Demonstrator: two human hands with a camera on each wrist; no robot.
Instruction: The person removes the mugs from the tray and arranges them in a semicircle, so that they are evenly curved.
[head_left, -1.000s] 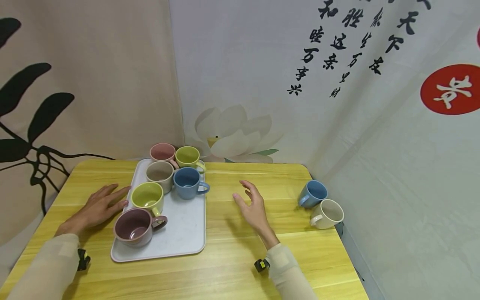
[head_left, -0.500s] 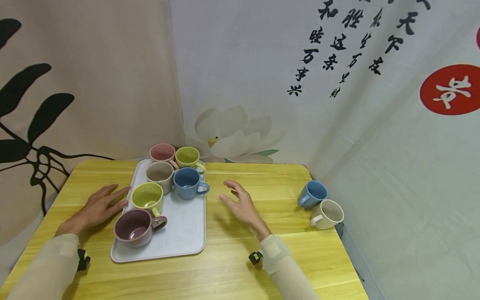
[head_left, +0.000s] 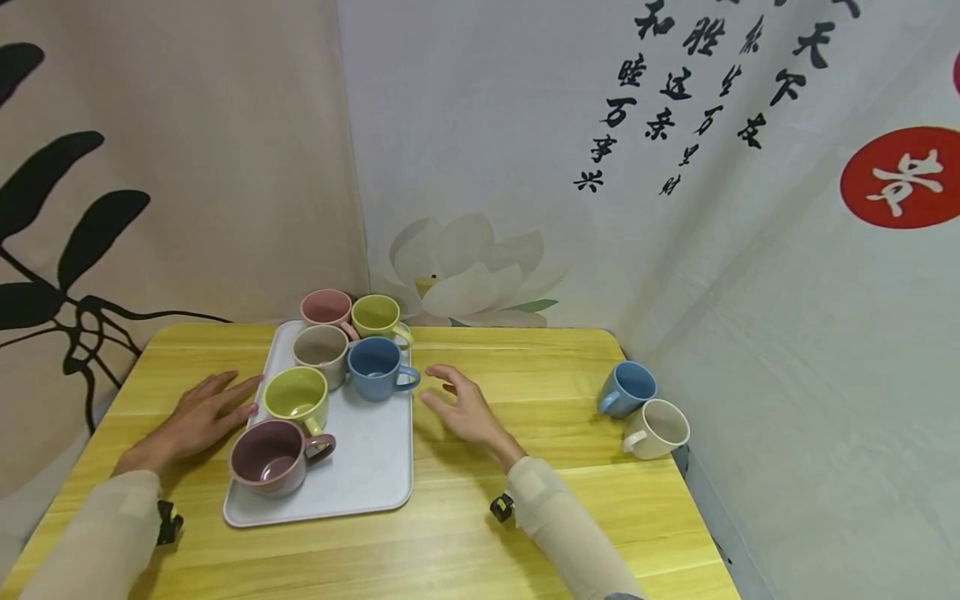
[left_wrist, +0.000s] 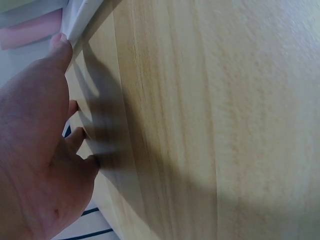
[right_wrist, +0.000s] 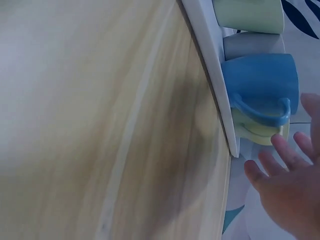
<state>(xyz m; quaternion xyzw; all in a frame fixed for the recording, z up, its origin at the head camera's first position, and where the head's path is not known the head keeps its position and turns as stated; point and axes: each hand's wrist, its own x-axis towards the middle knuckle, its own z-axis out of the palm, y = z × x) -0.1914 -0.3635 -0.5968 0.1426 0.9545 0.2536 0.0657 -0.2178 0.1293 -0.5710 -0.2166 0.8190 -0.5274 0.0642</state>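
Observation:
My left hand [head_left: 197,423] lies at the left edge of the white tray [head_left: 367,479], fingers extended. In the left wrist view its thumb touches the tray's rim. My right hand [head_left: 467,412] holds nothing, fingers spread and slightly bent, just right of a blue mug [head_left: 372,379] on the tray. A small gap separates the fingers from that mug's handle [right_wrist: 262,117]. Also on the tray stand a purple mug [head_left: 270,471], a yellow-green mug [head_left: 296,396], a grey-beige mug [head_left: 321,354], a pink mug [head_left: 325,308] and another yellow-green mug [head_left: 375,315] at the back.
A second blue mug [head_left: 628,392] and a cream mug [head_left: 656,433] stand at the right edge of the wooden table [head_left: 450,542]. A printed cloth backdrop [head_left: 480,125] hangs behind the table and along its right side.
My right hand has moved left across the table, up to the handle of the blue mug on the tray. My left hand has stayed by the tray's edge, and the mugs have not moved.

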